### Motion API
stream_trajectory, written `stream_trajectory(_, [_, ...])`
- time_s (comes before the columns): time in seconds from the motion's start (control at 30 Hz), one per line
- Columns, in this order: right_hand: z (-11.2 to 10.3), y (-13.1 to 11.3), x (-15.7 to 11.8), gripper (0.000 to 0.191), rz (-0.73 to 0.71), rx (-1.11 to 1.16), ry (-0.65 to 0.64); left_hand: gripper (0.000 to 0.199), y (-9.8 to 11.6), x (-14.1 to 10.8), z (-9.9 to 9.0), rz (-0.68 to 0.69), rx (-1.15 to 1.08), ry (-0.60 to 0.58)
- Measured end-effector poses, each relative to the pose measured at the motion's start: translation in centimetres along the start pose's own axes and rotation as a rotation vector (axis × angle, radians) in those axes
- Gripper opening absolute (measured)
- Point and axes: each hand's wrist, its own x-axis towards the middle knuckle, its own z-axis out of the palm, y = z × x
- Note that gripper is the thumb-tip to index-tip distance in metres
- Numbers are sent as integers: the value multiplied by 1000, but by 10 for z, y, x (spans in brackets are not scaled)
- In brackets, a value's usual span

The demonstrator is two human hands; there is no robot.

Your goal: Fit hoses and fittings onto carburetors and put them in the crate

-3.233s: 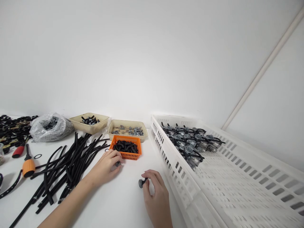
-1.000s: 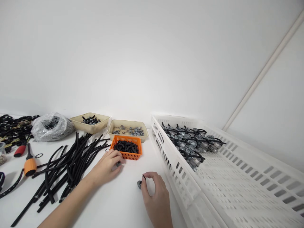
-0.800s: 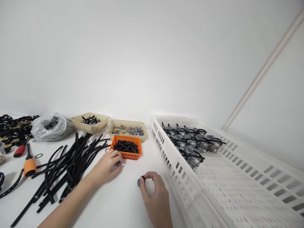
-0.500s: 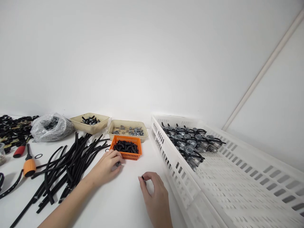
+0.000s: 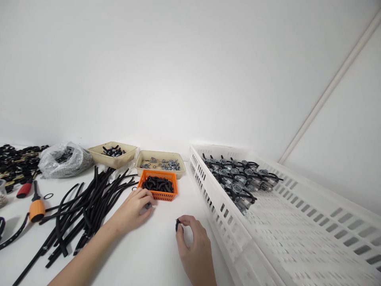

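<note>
My left hand (image 5: 138, 208) rests on the white table just in front of the orange basket (image 5: 176, 186). Its fingers are curled round a small grey fitting (image 5: 148, 205), mostly hidden by them. Nearer to me and further right, my right hand (image 5: 195, 242) pinches a short black rubber piece (image 5: 177, 224) between thumb and forefinger, held upright. Similar short black pieces (image 5: 159, 184) fill the orange basket. Behind it, a beige tray (image 5: 181, 172) contains small grey fittings (image 5: 171, 164) and a few rings.
A large white slotted crate (image 5: 208, 210) at right carries assembled grey-and-black parts (image 5: 238, 174). Long black tubes (image 5: 89, 206) spread over the left. Beyond them are an orange-handled screwdriver (image 5: 37, 209), a red-handled tool (image 5: 24, 190), a plastic bag (image 5: 67, 161) and another beige tray (image 5: 125, 157).
The black piece in my right fingers has turned and shows more of its length. My right thumb has shifted slightly right. My left hand stays where it was.
</note>
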Motion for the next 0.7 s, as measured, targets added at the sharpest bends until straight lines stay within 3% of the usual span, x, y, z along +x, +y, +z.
stream_trajectory(0.37, [3, 4, -3, 9, 68, 9, 46, 17, 2, 0, -1, 18, -2, 13])
stream_trajectory(0.7, [4, 6, 0, 11, 37, -3, 61, 16, 0, 0, -1, 35, -5, 25])
